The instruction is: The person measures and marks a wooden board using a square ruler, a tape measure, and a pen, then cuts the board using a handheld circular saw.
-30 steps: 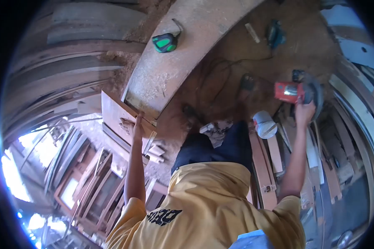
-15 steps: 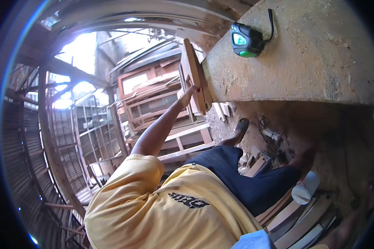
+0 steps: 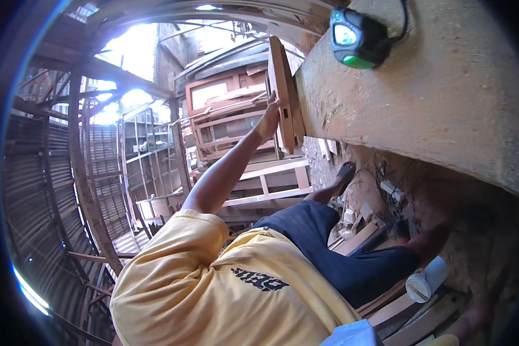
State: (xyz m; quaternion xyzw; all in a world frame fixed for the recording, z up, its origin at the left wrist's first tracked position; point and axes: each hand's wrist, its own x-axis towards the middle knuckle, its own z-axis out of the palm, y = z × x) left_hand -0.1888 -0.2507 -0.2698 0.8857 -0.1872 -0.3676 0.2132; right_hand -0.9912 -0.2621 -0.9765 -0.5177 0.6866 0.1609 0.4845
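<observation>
My left hand [image 3: 269, 119] is closed on the edge of a reddish-brown wooden board [image 3: 284, 92], which stands upright against the end of a long workbench [image 3: 409, 98]. On the bench top, at the upper right, lies a black and green tape measure [image 3: 358, 39] with a dark strap. My right forearm shows dimly at the lower right. Its hand is lost in the dark blur there, and what it holds cannot be made out.
Wooden frames [image 3: 225, 115] are stacked behind the board. A white bucket [image 3: 427, 281] stands by my leg, near long planks [image 3: 427, 323]. Wood offcuts litter the ground between my feet. Posts and a corrugated metal wall [image 3: 26, 202] are at the left.
The view has swung to the left, bringing the tape measure closer. My left hand stays on the board. My right hand, earlier on a red power tool, has gone into the dark edge.
</observation>
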